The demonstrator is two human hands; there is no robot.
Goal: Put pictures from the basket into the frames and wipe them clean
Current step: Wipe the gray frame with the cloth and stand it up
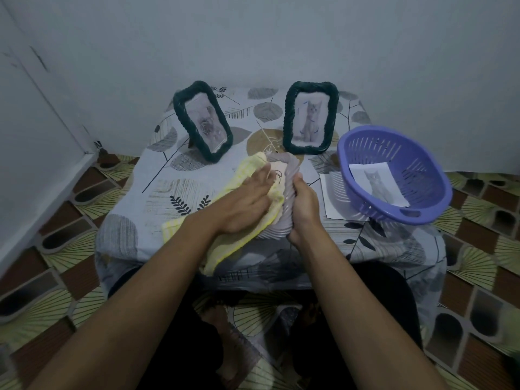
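I have the left hand point(247, 201) lying flat on the yellow cloth point(225, 249), its fingers point(264, 175) straight and close together, pressing the cloth against the face of the pale frame point(281, 164). The cloth covers most of the glass and hangs down over the near edge of the table point(168, 198). The right hand point(305, 209) grips the pale frame by its right side, with the thumb on the ribbed front and the other fingers curled round behind. The frame sits tilted up toward me at the middle of the table's near side; I cannot tell whether its lower edge rests on the tablecloth. A small bare patch of glass above the left fingertips shows a picture with a few dark curved lines.

Toward the back of the table two frames stand upright, well apart. The left green frame point(197, 87) leans back on its prop and holds a blurred picture. The right green frame point(287, 119) holds a picture of a sitting cat. To the right the purple basket point(416, 170) sits tipped toward me, and a cat picture point(378, 184) lies inside it. A white sheet point(332, 192) lies flat on the table, partly under the basket's left side, just beside the right hand.
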